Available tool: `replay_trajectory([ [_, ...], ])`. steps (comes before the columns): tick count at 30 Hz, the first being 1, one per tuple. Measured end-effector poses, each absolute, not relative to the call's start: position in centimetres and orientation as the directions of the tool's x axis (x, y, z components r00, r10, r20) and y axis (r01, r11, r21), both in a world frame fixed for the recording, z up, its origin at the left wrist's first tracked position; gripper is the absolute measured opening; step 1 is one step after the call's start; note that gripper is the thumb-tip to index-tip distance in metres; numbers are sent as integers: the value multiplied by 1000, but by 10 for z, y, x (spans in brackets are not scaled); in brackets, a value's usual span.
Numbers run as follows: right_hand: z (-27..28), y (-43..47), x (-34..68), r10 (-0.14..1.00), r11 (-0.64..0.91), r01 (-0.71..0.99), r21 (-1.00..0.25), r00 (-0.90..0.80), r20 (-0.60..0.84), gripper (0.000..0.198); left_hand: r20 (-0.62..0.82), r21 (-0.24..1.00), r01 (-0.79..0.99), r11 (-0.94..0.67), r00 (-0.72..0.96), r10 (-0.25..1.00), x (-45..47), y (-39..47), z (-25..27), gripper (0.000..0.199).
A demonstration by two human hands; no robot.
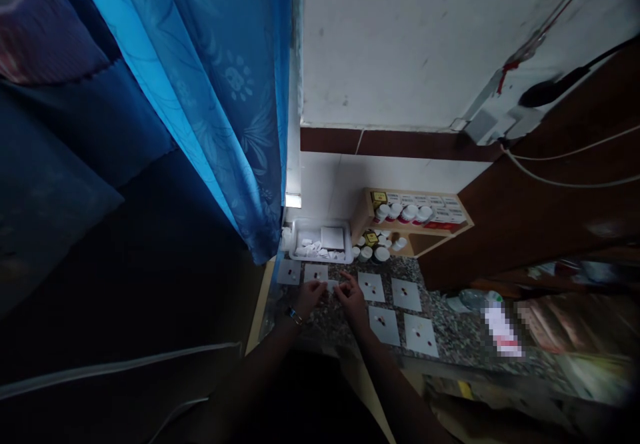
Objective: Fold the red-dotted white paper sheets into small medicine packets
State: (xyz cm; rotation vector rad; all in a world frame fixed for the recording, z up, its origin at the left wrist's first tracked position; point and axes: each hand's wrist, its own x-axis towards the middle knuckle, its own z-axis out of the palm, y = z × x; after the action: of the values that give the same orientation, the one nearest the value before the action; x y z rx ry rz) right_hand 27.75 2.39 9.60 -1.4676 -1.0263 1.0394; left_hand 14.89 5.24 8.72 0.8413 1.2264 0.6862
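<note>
My left hand [311,299] and my right hand [352,297] are close together over the speckled counter. Between them is a small white piece of paper [331,287], with the fingers of both hands closed on its sides. My right index finger points away from the others. Whether anything lies inside the paper is too small to tell. Beyond my left hand, a paper square [316,272] carries a few small pills, and another paper square [289,272] lies to its left. On the right, several more squares, such as the nearest paper square [421,335], hold small coloured pills.
A white plastic tray [297,252] against the wall holds folded paper packets [315,251] and a paper stack [332,238]. Beside it, a wooden shelf [361,221] carries medicine boxes and white bottles [409,214]. A blue curtain [235,111] hangs at left. A plastic bottle [473,299] lies at right.
</note>
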Motion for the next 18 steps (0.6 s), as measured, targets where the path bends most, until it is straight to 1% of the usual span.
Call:
replay_trajectory([
  [2,96,24,278,964,-149,55,-987,229,-133,48,-440,896,45,441,220,871,149,52,85,40],
  [4,94,26,279,964,-187,58,-981,202,-172,43,-350,937,89,339,209,913,150,51,84,39],
  [6,91,28,279,966,-201,121,-972,187,-176,37,-287,954,144,262,205,936,149,51,84,37],
  [7,89,29,279,969,-195,169,-966,187,-163,37,-273,956,169,240,208,939,149,50,84,37],
  [10,83,30,278,975,-158,292,-943,197,-102,42,-291,948,188,255,201,935,149,47,82,38],
  [14,78,29,275,976,-148,370,-917,206,-74,41,-359,930,139,339,162,919,152,47,75,40],
  [16,77,29,274,978,-146,391,-909,193,-74,40,-353,931,160,328,175,919,153,48,73,42],
  [18,76,30,272,984,-137,387,-912,163,-78,40,-316,940,194,280,185,931,152,49,74,43],
])
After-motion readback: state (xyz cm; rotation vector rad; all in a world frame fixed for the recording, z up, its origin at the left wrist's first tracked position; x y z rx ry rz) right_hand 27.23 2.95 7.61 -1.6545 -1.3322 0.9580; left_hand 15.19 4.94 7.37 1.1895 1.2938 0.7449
